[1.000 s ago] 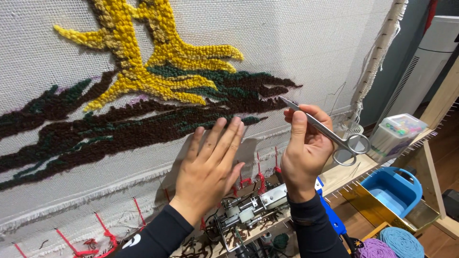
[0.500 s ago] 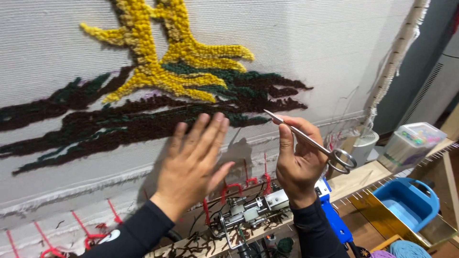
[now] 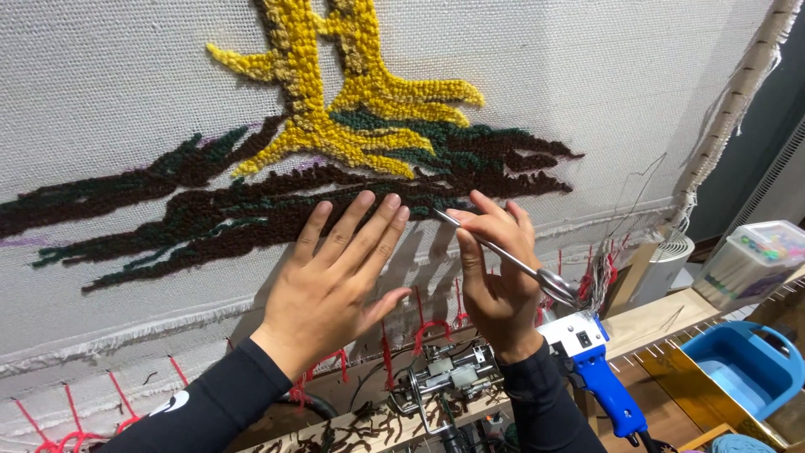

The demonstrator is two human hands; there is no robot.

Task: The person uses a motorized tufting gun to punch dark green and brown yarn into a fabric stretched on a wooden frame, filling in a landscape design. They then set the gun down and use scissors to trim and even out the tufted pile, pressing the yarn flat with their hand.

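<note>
1. The left hand (image 3: 335, 281) is lying flat against the cloth (image 3: 126, 109), fingers spread and pressing just under the dark brown tufting (image 3: 251, 214); its grip is open and holding nothing.
2. The right hand (image 3: 496, 277) is sitting just beside it, the two hands near each other but not touching.
3. The right grip is pinching a pair of scissors (image 3: 511, 260) between thumb and fingers, the handle loops hanging down to the right of the hand.
4. The scissor tips are pointing up and left, meeting the lower edge of the brown tufting close to the left hand's fingertips; whether the blades are parted I cannot tell.
5. The cloth is hanging stretched and nearly upright, filling most of the view, with a yellow tufted shape (image 3: 344, 92) rising above the brown and dark green bands.
6. Red yarn (image 3: 428, 327) is lacing the cloth's bottom edge to the frame below.
7. A tufting gun (image 3: 599, 369) with a blue handle is resting just below the right wrist, at the frame's lower edge.
8. A blue tub (image 3: 746, 369) is sitting low at the right, beyond the gun.
9. A clear box (image 3: 750, 260) of small coloured items is standing on the worktop (image 3: 654, 319) near the right edge.
10. Both forearms are wearing black sleeves (image 3: 210, 411).
</note>
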